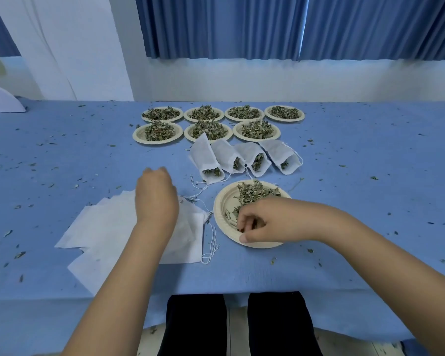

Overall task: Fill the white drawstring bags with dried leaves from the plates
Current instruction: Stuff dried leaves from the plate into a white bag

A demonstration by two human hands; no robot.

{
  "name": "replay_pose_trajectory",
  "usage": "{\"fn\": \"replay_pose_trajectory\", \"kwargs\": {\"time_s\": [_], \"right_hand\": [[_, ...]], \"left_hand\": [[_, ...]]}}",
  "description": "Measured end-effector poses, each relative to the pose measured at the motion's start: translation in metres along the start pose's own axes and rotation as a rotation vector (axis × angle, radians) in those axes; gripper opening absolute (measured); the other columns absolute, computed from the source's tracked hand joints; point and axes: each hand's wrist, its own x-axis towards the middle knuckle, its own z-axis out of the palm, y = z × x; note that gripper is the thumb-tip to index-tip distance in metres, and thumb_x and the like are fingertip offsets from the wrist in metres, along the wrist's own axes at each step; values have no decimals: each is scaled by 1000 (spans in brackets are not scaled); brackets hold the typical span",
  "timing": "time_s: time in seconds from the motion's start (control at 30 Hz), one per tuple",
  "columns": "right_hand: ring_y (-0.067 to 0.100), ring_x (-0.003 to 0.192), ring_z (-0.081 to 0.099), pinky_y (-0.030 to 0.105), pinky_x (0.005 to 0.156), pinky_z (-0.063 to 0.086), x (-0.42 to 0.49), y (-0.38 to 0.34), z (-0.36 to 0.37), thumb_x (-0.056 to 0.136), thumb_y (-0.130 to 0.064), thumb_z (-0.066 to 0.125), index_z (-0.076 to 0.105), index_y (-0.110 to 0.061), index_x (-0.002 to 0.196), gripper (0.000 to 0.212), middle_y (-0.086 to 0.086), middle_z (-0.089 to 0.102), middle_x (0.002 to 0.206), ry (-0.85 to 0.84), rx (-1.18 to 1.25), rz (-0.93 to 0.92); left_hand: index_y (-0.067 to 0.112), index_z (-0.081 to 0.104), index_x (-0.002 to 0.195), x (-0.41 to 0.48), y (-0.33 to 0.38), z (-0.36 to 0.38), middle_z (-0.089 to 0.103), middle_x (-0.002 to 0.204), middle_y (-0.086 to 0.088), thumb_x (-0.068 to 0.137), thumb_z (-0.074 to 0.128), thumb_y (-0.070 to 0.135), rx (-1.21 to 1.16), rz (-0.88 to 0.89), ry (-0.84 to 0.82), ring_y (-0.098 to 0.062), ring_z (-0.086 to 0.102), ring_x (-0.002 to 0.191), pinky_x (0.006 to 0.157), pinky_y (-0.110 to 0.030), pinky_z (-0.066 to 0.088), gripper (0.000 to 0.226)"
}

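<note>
Dried leaves [252, 194] pinched, it seems, by right hand [257, 224]; left hand [156, 194] grip blurred, cannot tell

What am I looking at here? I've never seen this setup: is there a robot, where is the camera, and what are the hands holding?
There is no robot. These are a person's two bare hands, filmed by one wide-angle camera on their head that looks down. On the blue table are seven far plates heaped with leaves, four filled bags in a row, a stack of empty white bags and a near plate. The right hand pinches dried leaves on the near plate. The left hand is over the empty bags. Its fingers are hidden, so I cannot tell whether it holds one.
</note>
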Motion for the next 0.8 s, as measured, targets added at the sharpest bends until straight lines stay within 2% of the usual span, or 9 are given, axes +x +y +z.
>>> {"fn": "replay_pose_trajectory", "kwargs": {"time_s": [0.07,0.13,0.2,0.3,0.4,0.5,0.57,0.67,0.8], "right_hand": [[8,83,65,23,75,51,-1,-2,-12,90,-35,64,67,-21,99,17,-9,70,92,12,191,-70],[8,79,68,22,74,54,4,-2,-26,90,-28,67,69,-18,94,11,-3,73,88,103,371,-146],[8,72,68,19,68,52,15,2,-37,88,-23,69,68,-14,90,9,1,74,82,276,525,-172],[9,64,63,20,59,48,34,11,-40,84,-23,73,65,-12,85,14,0,70,72,483,609,-129],[11,65,56,32,66,49,50,22,-31,80,-18,76,64,-12,79,14,0,64,70,577,581,-113],[7,62,51,23,64,47,61,34,-27,80,-13,76,62,-17,75,16,-4,59,68,666,594,-111],[2,59,50,17,62,45,68,41,-26,80,-10,76,61,-18,75,18,-9,59,67,719,587,-113],[-2,54,50,12,57,40,77,48,-23,81,-6,74,60,-15,76,17,-16,57,62,784,570,-165],[15,61,57,29,59,49,86,60,-18,85,-6,70,61,-3,82,10,3,63,73,895,587,-161]], "left_hand": [[-3,66,91,0,17,-4,59,86,-15,88,49,-6,-194,117,68,-29,57,76,63,-28,37,17],[4,66,83,-1,39,-10,56,66,2,87,54,-2,-398,182,39,-5,55,61,55,-12,37,14],[11,66,79,2,57,-11,58,63,9,87,59,4,-546,175,-36,3,56,59,56,-4,38,13],[14,71,76,10,71,-2,68,64,2,87,65,10,-804,42,-227,-8,65,63,64,-16,51,13],[13,72,72,14,75,10,67,58,5,87,67,9,-1006,-52,-348,-3,63,56,60,-15,52,17],[5,70,75,19,75,20,63,65,-2,90,64,6,-1205,-113,-460,-10,59,63,65,-17,53,15],[3,67,78,22,76,27,58,68,-4,91,63,7,-1283,-99,-501,-13,54,65,66,-17,52,14],[7,70,81,27,80,38,64,70,1,91,63,9,-1274,-1,-485,-12,58,72,74,-22,53,13],[5,70,82,35,81,51,63,72,-2,87,66,14,-1321,94,-533,-11,56,70,71,-21,50,11]]}}
